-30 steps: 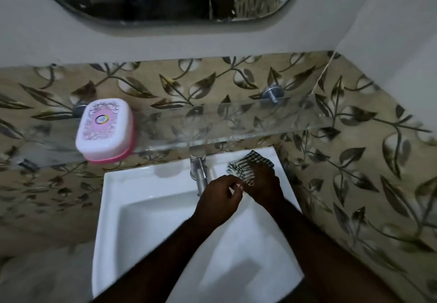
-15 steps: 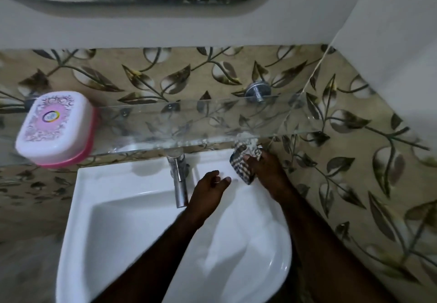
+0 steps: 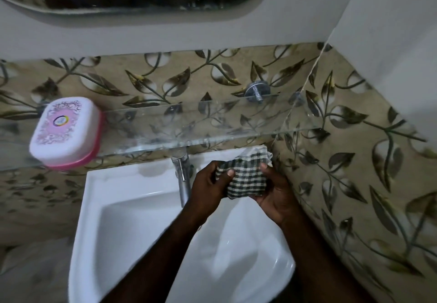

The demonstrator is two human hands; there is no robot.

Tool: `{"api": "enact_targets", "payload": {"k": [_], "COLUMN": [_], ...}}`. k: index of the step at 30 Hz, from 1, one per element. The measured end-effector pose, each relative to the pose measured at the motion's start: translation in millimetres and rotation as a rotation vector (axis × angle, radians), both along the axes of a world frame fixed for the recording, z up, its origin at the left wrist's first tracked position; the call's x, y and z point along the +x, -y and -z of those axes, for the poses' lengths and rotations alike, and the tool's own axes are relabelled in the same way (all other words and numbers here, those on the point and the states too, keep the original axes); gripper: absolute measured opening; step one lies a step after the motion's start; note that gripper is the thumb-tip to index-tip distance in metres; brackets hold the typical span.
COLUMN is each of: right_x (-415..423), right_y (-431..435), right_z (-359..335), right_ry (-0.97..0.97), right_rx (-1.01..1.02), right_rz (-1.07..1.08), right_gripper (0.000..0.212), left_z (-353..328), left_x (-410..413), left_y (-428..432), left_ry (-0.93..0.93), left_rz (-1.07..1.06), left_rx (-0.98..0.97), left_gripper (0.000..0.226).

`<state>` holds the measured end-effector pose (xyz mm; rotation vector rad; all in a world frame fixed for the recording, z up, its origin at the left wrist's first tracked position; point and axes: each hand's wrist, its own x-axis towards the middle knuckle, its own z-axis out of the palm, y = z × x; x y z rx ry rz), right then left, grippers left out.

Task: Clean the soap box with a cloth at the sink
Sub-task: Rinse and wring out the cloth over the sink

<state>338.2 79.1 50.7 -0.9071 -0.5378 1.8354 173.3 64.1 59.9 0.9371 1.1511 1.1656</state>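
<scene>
Cloth-readying step: over the sink [image 3: 132,198], the left hand [image 3: 208,185] pinches an edge of the cloth [image 3: 246,177] while the right hand [image 3: 277,198] grips it from beneath. The soap box [image 3: 65,132] (lid closed, untouched) sits on the glass shelf [image 3: 212,125] at ten o'clock from the hands; next, probably, one hand must reach for it.

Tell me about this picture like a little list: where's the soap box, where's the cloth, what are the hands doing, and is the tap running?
soap box: lid on, at the left end of the glass shelf
cloth: checked, bunched, held over the sink, right of the tap
left hand: grips the cloth's left side
right hand: holds the cloth's right side
tap: no water seen
cleaning: not yet begun; cloth and soap box apart
</scene>
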Motion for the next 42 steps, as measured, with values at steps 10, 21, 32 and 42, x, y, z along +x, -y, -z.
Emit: {"api": "enact_targets", "payload": {"k": [10,21,32,42], "right_x": [-8.4,-9.5,-21.4,6.9], "right_y": [3.3,17.2,18.8,11.8], "right_z": [-35.3,-47.7,-44.6,-93.2], "right_ry": [0.425,0.496,0.681,0.337], "right_rx": [0.176,0.122,0.139,0.028], "right_rz": [0.035,-0.002,0.15,0.299], "right_gripper": [0.011,0.013,0.031,0.043], "left_z": [-14.2,-11.2,-26.6,-26.4], "left_x": [4.7,8.5,-1.3,-24.8], "left_y": [7.6,18.4,15.2,9.5], "left_ry": [-0.4,-0.086,0.066,0.077], "left_rz": [-0.213,0.021,-0.083,-0.073], "left_rx": [0.16,-0.034,-0.089,-0.157], "left_gripper": [0.024,0.021,0.027,0.012]}}
